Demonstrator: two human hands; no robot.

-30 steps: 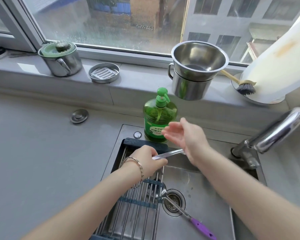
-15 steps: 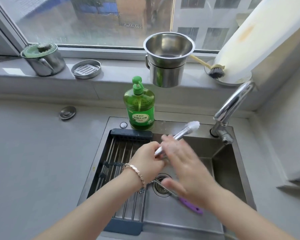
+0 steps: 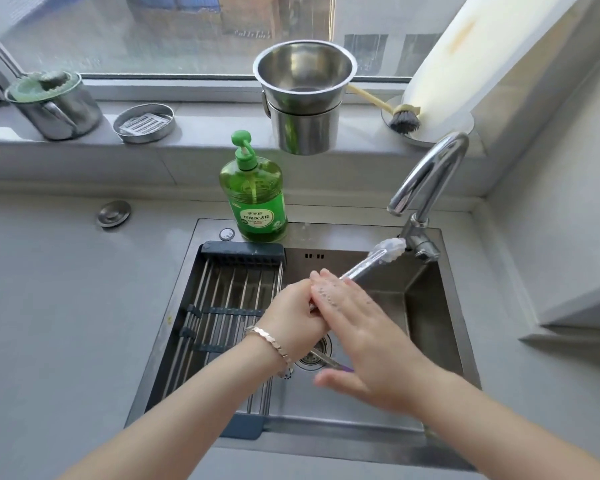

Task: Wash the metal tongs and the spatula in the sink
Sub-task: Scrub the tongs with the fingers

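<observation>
My left hand [image 3: 293, 315] is shut on the handle end of the metal tongs [image 3: 368, 266], held over the steel sink [image 3: 433, 327]. The tongs slant up to the right, and their pale silicone tips [image 3: 390, 249] sit just below the tap base. My right hand [image 3: 355, 337] lies flat with fingers spread across the tongs' shaft; soap bubbles cover its fingers. The spatula [image 3: 329, 362] lies on the sink floor over the drain, mostly hidden under my hands; only a bit of metal and purple handle shows.
A roll-up drying rack [image 3: 229, 313] covers the sink's left half. A green dish-soap bottle [image 3: 255, 199] stands behind the sink, the tap [image 3: 426, 178] at back right. The sill holds steel pots [image 3: 303, 98], a lidded jug [image 3: 54, 105], a soap dish [image 3: 143, 123] and a brush [image 3: 400, 119].
My right hand came back from the soap bottle and now lies across the tongs with suds on its fingers. The tongs' tips swung up toward the tap. The view shifted right.
</observation>
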